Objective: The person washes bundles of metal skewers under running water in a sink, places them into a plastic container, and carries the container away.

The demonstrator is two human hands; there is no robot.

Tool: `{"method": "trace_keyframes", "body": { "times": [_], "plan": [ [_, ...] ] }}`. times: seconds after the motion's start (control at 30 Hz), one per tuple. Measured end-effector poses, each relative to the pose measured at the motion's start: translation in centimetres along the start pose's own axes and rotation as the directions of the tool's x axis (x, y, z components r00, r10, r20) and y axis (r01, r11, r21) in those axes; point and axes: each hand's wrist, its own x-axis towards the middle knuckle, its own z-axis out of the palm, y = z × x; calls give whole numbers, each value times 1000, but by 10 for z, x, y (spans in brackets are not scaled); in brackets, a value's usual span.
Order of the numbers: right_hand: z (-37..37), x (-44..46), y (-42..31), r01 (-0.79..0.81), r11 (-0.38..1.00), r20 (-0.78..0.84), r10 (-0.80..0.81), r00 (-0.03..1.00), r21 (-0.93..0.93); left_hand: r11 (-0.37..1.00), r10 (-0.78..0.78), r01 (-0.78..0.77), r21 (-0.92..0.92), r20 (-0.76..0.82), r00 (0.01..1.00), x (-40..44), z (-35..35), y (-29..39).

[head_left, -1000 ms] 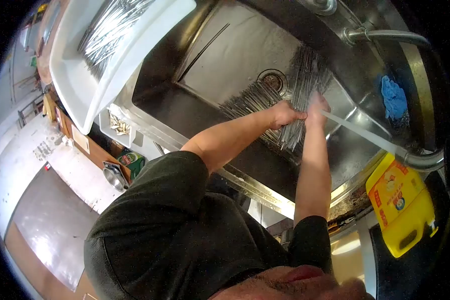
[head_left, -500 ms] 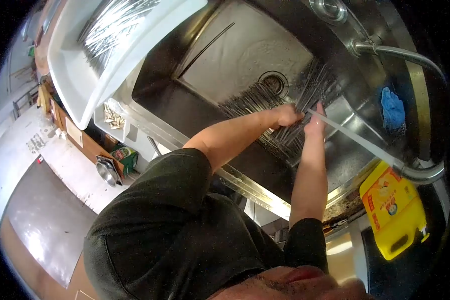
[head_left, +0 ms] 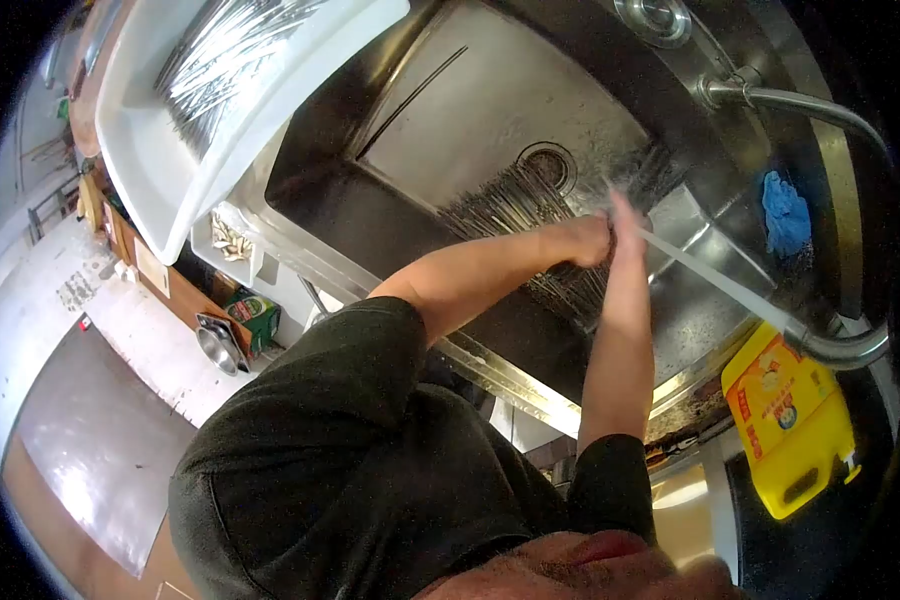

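My left hand (head_left: 587,240) is closed around a bundle of thin dark metal skewers, which is mostly hidden by the hands; the blurred far ends (head_left: 660,168) show beyond them. Against it, on the right, is my right hand (head_left: 627,228), its fingers pointing away from me and smeared by motion and spray. A white stream of water (head_left: 710,278) runs from the tap spout (head_left: 835,348) onto my hands. Beneath them, more skewers (head_left: 515,205) lie in a wide pile across the steel sink (head_left: 440,110), beside the round drain (head_left: 547,163).
Two sticks (head_left: 410,105) lie apart at the sink's far left. A white tub (head_left: 135,180) holds shiny skewers (head_left: 235,70). To the right are a blue cloth or glove (head_left: 786,215) and a yellow jug (head_left: 785,420). Metal bowls (head_left: 218,345) stand at the left.
My right hand has moved slightly away from me and closer to my left hand, now covering more of the bundle. Spray rises around the fingers. The loose skewers below look the same.
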Motion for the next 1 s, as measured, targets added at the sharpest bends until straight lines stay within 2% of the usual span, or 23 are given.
{"method": "trace_keyframes", "body": {
  "times": [0.03,0.07,0.1,0.13,0.17,0.2,0.23,0.27,0.3,0.37,0.4,0.43,0.5,0.53,0.63,0.67,0.7,0.73,0.77,0.83,0.9,0.97,1.0],
  "plan": [
    [-3,7,0,13,997,47,-10,999,-71,996,-2,-3,92,62,998,-16,-15,15],
    [-7,27,26,23,974,72,-40,997,226,863,-349,190,-468,-280,894,-30,-5,26],
    [-10,37,42,20,865,85,-73,994,501,812,-358,181,-555,-229,905,-39,-10,25],
    [-11,8,26,-90,762,240,-88,967,641,752,-361,172,-636,-180,915,-49,-18,24],
    [-10,13,25,-87,751,239,-96,966,655,686,-357,166,-708,-130,925,-52,-25,22],
    [-11,20,29,-85,741,234,-100,967,666,419,-306,62,-906,-77,949,-33,-5,3],
    [-14,30,36,-84,734,230,-100,968,674,369,-353,162,-915,23,935,-55,-34,26],
    [-16,45,39,-53,776,195,-92,977,629,548,-404,267,-793,29,914,-41,-26,16],
    [-12,38,25,-32,874,128,-35,991,486,693,-457,368,-620,18,890,-19,-14,-4],
    [2,-2,-9,-55,986,-36,62,997,155,850,-317,268,-453,-35,948,25,27,-45],
    [5,-9,-9,-39,961,-50,55,997,274,855,-304,236,-462,-77,949,24,32,-43],
    [-4,7,10,-19,928,61,-4,998,372,859,-291,205,-469,-119,949,22,37,-40],
    [-26,62,58,-7,821,259,-172,950,571,751,-412,169,-639,-252,876,-30,3,-5],
    [-31,64,61,-89,816,167,-10,986,572,694,-489,136,-707,-324,810,-38,-2,4],
    [-29,59,54,-84,806,239,-73,968,585,749,-507,289,-596,-234,830,-23,-6,4],
    [-19,41,39,36,887,87,-86,992,460,852,-391,249,-460,-245,887,-11,-4,1],
    [0,-8,-3,-42,965,-25,50,998,257,929,-272,192,-316,-232,934,5,5,-4],
    [-1,-7,-8,10,999,-72,-13,997,-36,978,-155,122,-168,-198,968,17,16,-8],
    [0,-2,-11,54,944,-92,-88,992,-327,999,-44,42,-17,-149,988,21,20,-10],
    [-5,17,-4,-32,989,-17,30,999,-142,954,-196,121,-273,-265,944,-3,12,5],
    [-13,24,16,-63,981,126,40,991,182,865,-354,140,-482,-390,850,-14,18,12],
    [-18,19,27,-66,783,274,-136,952,618,776,-355,60,-628,-356,864,-15,12,4],
    [-24,47,47,-75,770,290,-147,946,634,720,-354,21,-694,-341,871,-14,9,-2]
  ]
}}
